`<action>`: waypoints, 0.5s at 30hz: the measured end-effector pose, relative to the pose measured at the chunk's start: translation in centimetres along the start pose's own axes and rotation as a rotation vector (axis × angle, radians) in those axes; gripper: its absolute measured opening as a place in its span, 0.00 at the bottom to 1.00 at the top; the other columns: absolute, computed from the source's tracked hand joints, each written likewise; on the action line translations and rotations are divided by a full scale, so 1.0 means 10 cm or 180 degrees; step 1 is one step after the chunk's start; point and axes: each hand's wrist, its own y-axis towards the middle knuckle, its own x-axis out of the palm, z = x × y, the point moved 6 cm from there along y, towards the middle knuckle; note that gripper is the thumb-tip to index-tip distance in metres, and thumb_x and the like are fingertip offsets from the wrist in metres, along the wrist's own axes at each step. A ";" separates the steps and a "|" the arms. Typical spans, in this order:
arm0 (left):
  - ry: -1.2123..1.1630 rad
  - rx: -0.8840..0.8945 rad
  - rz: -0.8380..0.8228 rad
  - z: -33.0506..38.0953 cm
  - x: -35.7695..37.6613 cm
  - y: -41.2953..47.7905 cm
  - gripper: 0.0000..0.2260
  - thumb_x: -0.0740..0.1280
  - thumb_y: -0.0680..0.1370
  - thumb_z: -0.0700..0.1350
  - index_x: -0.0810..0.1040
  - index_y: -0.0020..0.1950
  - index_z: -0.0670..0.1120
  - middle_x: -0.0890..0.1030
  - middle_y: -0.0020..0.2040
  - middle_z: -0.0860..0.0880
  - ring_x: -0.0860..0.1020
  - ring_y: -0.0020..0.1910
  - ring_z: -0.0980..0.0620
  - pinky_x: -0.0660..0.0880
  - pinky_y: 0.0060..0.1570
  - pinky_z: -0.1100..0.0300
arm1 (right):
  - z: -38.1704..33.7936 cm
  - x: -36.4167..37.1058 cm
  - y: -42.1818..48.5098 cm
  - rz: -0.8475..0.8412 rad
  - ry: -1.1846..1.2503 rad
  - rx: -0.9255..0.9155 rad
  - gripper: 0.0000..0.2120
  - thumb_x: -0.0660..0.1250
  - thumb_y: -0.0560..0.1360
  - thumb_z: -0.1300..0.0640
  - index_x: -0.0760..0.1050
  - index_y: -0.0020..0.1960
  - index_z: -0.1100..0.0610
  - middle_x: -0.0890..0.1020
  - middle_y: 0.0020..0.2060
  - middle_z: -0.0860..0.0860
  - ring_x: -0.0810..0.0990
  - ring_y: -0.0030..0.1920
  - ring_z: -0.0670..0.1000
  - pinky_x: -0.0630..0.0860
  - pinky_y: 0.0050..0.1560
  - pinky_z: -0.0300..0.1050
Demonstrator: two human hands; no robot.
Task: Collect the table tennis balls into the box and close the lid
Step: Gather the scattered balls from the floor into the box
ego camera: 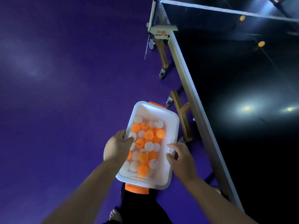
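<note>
A white plastic box (pixel 170 126) with orange end latches is held in the air over the purple floor, left of the table. Several orange and white table tennis balls (pixel 146 143) fill it; no lid is on it. My left hand (pixel 117 147) grips the box's left rim, thumb curled over the edge. My right hand (pixel 181 156) grips the right rim, fingers hooked over it. Two orange balls lie on the dark table tennis table (pixel 242 78): one ball (pixel 261 44) on my side of the net, another ball (pixel 242 18) seen through the net.
The table's pale edge runs diagonally on the right, with gold legs (pixel 182 110) and castors underneath. The net post and clamp (pixel 160 28) stand at the top. Purple floor (pixel 64 94) spreads to the left. My leg and bare foot (pixel 115 215) show below the box.
</note>
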 end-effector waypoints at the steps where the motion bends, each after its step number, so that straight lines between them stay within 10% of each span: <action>1: -0.0015 -0.0028 -0.0013 0.07 -0.01 0.13 0.04 0.65 0.76 0.47 0.76 0.46 0.47 0.79 0.37 0.48 0.77 0.37 0.47 0.73 0.36 0.52 | -0.03 0.00 0.14 -0.0042 0.0004 0.0034 0.14 0.69 0.71 0.58 0.76 0.57 0.51 0.72 0.52 0.45 0.73 0.46 0.44 0.74 0.49 0.42; 15: -0.0042 -0.0211 -0.0110 0.80 -0.10 2.16 0.06 0.64 0.76 0.47 0.77 0.45 0.46 0.78 0.36 0.47 0.74 0.35 0.48 0.68 0.33 0.57 | -0.41 0.14 2.28 -0.0267 -0.0035 0.0162 0.15 0.67 0.72 0.58 0.75 0.58 0.50 0.72 0.51 0.46 0.73 0.45 0.43 0.75 0.50 0.46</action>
